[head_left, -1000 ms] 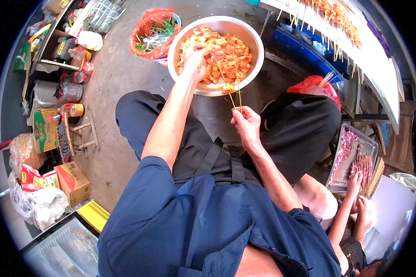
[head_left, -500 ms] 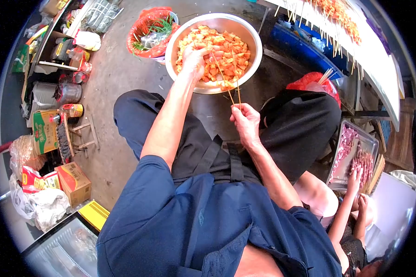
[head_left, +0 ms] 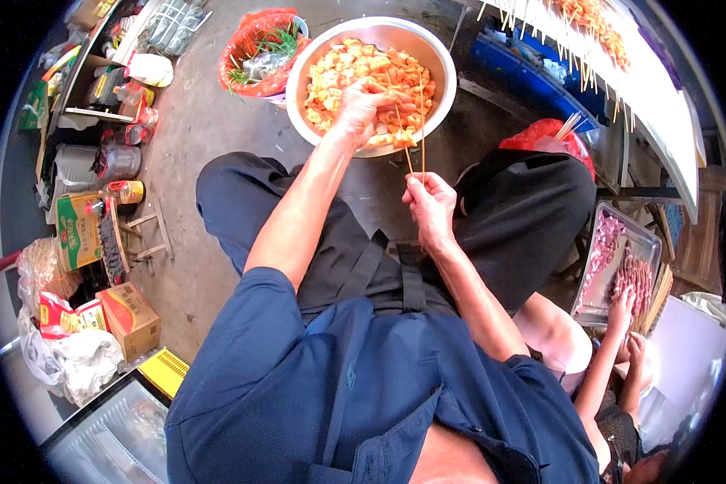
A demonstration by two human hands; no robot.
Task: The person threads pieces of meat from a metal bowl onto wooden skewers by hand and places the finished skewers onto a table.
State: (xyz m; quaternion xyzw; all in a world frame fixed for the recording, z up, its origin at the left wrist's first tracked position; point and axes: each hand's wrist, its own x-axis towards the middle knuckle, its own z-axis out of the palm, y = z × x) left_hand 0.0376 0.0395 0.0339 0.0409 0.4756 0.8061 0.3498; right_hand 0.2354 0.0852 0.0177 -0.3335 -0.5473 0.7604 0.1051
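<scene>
A steel bowl [head_left: 447, 77] full of orange-coated meat pieces [head_left: 339, 68] stands ahead of my knees. Over the meat, my left hand [head_left: 359, 109] has its fingers pinched near the upper part of the skewers; what lies between the fingertips is too small to make out. Two thin wooden skewers [head_left: 423, 153] are gripped at their lower ends by my right hand [head_left: 431, 206], just outside the bowl's near rim. They spread apart upward over the bowl, and some meat sits around the left one near the rim.
A red-lined bucket [head_left: 232, 60] with greens stands left of the bowl. Loaded skewers lie on a white table [head_left: 661, 105] at upper right. Beside a metal tray [head_left: 593, 302] of meat is a co-worker's hand [head_left: 621, 310]. A red bag [head_left: 540, 137] holds sticks. Boxes and bottles line the left.
My left hand has moved right, from the meat toward the skewers. The skewers' tips stand wider apart. My right hand has shifted slightly upward in view, still holding them.
</scene>
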